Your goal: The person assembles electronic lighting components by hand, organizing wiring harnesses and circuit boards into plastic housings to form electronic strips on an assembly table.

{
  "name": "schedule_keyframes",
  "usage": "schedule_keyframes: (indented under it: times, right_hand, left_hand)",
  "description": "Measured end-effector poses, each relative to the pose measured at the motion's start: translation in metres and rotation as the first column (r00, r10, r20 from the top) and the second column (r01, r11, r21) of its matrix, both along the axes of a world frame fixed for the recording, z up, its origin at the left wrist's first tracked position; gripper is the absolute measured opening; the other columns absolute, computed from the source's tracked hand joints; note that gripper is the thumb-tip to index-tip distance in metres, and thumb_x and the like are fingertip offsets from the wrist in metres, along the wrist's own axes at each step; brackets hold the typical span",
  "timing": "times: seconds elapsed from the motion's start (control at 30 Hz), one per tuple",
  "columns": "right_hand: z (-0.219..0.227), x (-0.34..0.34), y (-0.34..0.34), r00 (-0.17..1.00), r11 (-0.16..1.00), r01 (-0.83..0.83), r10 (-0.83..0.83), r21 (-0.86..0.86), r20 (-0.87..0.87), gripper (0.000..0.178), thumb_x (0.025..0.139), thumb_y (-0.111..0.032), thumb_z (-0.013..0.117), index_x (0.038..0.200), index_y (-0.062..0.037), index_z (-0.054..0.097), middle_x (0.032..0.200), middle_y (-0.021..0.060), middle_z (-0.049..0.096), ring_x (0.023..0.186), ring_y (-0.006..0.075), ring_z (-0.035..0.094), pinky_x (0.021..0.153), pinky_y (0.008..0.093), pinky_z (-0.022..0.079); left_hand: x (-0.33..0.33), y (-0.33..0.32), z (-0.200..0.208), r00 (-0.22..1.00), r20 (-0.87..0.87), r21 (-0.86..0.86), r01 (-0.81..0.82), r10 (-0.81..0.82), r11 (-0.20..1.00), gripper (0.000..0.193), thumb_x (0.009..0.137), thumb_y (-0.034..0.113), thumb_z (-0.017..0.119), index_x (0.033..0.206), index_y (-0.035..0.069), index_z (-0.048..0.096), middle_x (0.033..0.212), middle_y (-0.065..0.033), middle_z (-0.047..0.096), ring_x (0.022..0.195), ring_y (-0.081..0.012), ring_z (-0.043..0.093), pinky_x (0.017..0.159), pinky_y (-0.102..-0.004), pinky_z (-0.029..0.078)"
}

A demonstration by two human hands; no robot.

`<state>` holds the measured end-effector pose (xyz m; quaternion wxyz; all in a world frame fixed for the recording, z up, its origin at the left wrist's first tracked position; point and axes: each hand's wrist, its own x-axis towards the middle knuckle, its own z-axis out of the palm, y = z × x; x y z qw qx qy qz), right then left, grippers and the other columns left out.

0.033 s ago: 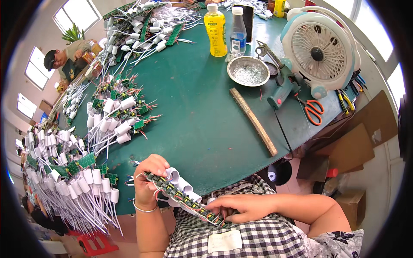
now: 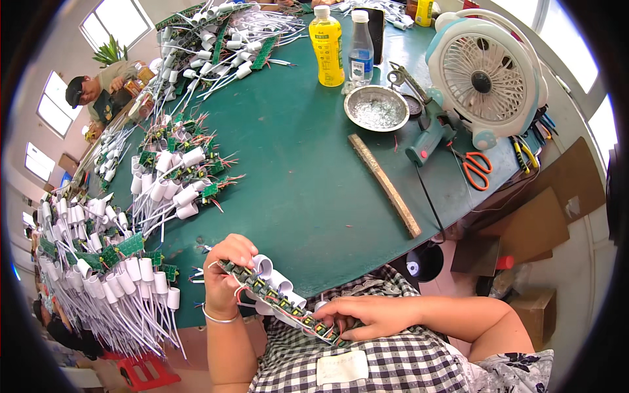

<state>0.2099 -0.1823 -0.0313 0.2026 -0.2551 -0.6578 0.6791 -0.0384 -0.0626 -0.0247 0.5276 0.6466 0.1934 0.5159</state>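
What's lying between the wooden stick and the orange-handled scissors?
In the head view, the black cord of the green power tool runs between the wooden stick and orange-handled scissors.

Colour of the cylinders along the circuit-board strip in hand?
White; the cylinders beside the circuit-board strip show best in the head view.

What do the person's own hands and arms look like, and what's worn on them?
Both the left hand and right hand are ungloved. A thin, pale bracelet circles the left wrist. The right arm's sleeve is white with dark, floral-looking markings.
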Motion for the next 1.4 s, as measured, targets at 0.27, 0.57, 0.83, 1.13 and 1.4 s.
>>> schedule_keyframes:
  times: [0.27, 0.57, 0.83, 1.13, 1.4]
  right_hand:
    - [0.011, 0.0, -0.003, 0.993, 0.997, 0.034, -0.026, -0.065, 0.117, 0.036, 0.085, -0.03, 0.064, 0.105, -0.0047, 0.046, 0.085, 0.0101, 0.056, 0.073, 0.0179, 0.054, 0.065, 0.0305, 0.044]
    - [0.031, 0.014, -0.011, 0.98, 0.95, 0.182, -0.198, 0.254, 0.037, 0.019, 0.088, -0.02, 0.06, 0.083, -0.0025, 0.053, 0.072, 0.008, 0.059, 0.066, 0.0241, 0.057, 0.059, 0.0336, 0.044]
    - [0.029, 0.037, 0.0, 0.914, 0.893, 0.404, -0.388, 0.197, -0.116, 0.013, 0.085, -0.011, 0.063, 0.094, -0.0019, 0.06, 0.083, 0.0084, 0.064, 0.073, 0.0223, 0.062, 0.068, 0.0309, 0.05]
    - [-0.013, -0.003, 0.008, 0.974, 0.885, 0.202, -0.225, 0.42, 0.004, 0.016, 0.079, -0.009, 0.06, 0.094, -0.0074, 0.055, 0.085, 0.0066, 0.056, 0.077, 0.0233, 0.058, 0.067, 0.034, 0.047]
    - [-0.003, 0.015, 0.015, 0.969, 0.677, 0.178, -0.248, 0.714, -0.007, 0.013, 0.076, -0.009, 0.059, 0.086, -0.0062, 0.052, 0.092, 0.0097, 0.06, 0.084, 0.0262, 0.057, 0.072, 0.0362, 0.046]
  left_hand:
    - [0.005, 0.006, 0.0, 0.991, -0.1, -0.05, 0.08, -0.084, 0.996, 0.041, 0.072, 0.035, 0.074, 0.091, 0.006, 0.053, 0.081, -0.0055, 0.057, 0.085, -0.0218, 0.052, 0.084, -0.0371, 0.043]
    - [0.007, 0.011, 0.004, 0.964, -0.226, -0.308, 0.064, -0.138, 0.949, 0.041, 0.068, 0.026, 0.078, 0.092, 0.003, 0.054, 0.088, -0.0055, 0.054, 0.079, -0.0133, 0.05, 0.072, -0.0258, 0.041]
    - [0.001, 0.009, -0.002, 0.999, 0.018, -0.06, 0.038, -0.037, 0.998, 0.043, 0.063, 0.036, 0.082, 0.084, 0.009, 0.055, 0.075, -0.0032, 0.059, 0.079, -0.0196, 0.051, 0.071, -0.0295, 0.042]
    - [0.006, 0.012, -0.006, 0.997, -0.014, -0.083, 0.076, -0.077, 0.994, 0.043, 0.064, 0.036, 0.081, 0.085, 0.008, 0.055, 0.075, -0.0032, 0.059, 0.08, -0.019, 0.051, 0.074, -0.0301, 0.042]
    - [0.011, 0.012, 0.002, 0.997, -0.062, -0.212, 0.028, -0.042, 0.977, 0.04, 0.065, 0.027, 0.081, 0.086, 0.005, 0.054, 0.08, -0.0046, 0.055, 0.075, -0.0134, 0.051, 0.066, -0.0243, 0.043]
